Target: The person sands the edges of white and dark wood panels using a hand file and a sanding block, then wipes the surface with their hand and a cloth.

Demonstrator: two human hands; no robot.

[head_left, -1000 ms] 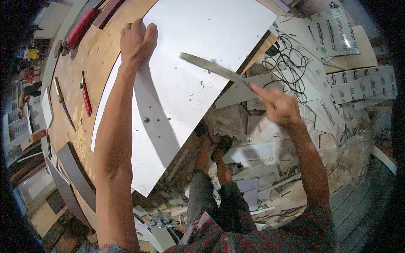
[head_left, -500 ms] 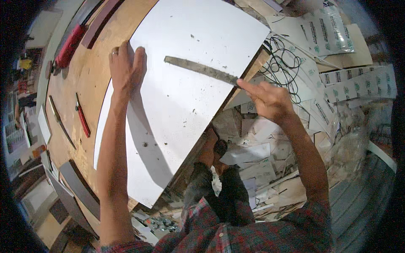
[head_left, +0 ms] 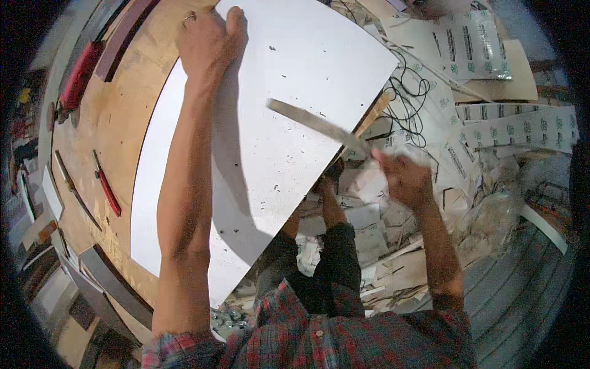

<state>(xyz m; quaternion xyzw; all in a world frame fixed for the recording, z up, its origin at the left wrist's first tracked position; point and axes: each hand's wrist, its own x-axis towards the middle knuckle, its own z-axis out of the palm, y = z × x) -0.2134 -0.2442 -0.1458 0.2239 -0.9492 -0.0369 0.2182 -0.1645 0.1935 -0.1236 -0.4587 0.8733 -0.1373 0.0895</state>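
Observation:
A large white sheet [head_left: 332, 67] with dark crumbs scattered over it lies on a wooden table. At its far left edge is my left hand [head_left: 212, 43], closed on the sheet with the thumb on top and the fingertips partly hidden. My right hand [head_left: 405, 178], beyond the sheet's right edge, is wrapped round the end of a long flat file [head_left: 313, 123]. The file is slightly blurred and slants across that edge, its tip over the sheet. Whether it touches the edge I cannot tell.
On the wooden table [head_left: 132, 129] at left lie a red-handled cutter [head_left: 107, 187], a slim pointed tool [head_left: 77, 190] and a larger red-handled tool [head_left: 80, 77]. Black cable [head_left: 409, 92] coils at the right. Sheet scraps [head_left: 375, 234] litter the floor around my legs.
My left hand has moved farther away along the sheet's edge. The file and my right hand have shifted right and nearer, and the whole view has shifted slightly.

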